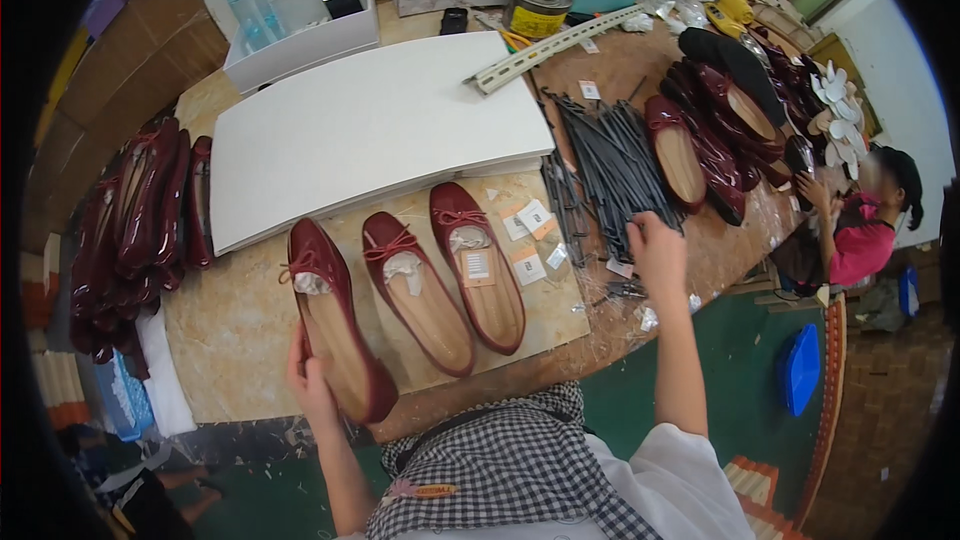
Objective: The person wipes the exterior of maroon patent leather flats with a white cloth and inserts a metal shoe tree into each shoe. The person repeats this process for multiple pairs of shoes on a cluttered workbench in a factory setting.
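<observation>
While steadying the leftmost dark red flat shoe [335,325] at its heel on the marble-patterned table [230,330], left hand [308,380] loosely cupped; right hand [658,252] reaching onto black strip pile [605,165], closure indiscernible.

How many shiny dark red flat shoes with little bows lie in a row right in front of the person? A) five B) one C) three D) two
C: three glossy dark red flat shoes lie side by side on the marbled tabletop, and the left hand grips the leftmost one.
</observation>
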`<state>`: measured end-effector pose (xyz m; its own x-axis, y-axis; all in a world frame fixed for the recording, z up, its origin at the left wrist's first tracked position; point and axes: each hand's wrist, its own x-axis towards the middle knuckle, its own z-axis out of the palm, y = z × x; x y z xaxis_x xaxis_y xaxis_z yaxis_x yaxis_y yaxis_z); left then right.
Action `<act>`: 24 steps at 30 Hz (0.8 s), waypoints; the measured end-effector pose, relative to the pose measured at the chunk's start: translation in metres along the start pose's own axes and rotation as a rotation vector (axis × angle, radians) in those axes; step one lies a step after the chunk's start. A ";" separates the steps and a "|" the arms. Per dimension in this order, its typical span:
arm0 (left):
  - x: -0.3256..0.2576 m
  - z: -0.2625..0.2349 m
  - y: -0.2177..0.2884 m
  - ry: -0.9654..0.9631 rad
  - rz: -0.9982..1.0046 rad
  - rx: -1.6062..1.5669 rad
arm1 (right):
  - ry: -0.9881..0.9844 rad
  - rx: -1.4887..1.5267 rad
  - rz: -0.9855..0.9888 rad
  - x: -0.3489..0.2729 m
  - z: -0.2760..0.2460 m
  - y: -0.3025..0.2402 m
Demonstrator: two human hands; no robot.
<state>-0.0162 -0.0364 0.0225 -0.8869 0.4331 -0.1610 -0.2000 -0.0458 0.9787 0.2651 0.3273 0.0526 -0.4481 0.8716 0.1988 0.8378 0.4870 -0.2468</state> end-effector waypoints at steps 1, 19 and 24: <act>-0.004 0.004 0.006 0.048 -0.038 -0.230 | 0.009 0.105 0.035 0.005 -0.003 -0.001; 0.009 0.060 0.028 -0.119 0.012 -0.148 | -0.521 0.866 -0.386 -0.059 -0.042 -0.249; -0.008 0.076 0.001 0.016 0.210 -0.136 | -0.025 0.772 -0.636 -0.068 -0.034 -0.265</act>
<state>0.0221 0.0287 0.0346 -0.9210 0.3873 0.0416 -0.0636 -0.2548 0.9649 0.0836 0.1370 0.1366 -0.7568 0.4326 0.4900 0.0120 0.7586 -0.6514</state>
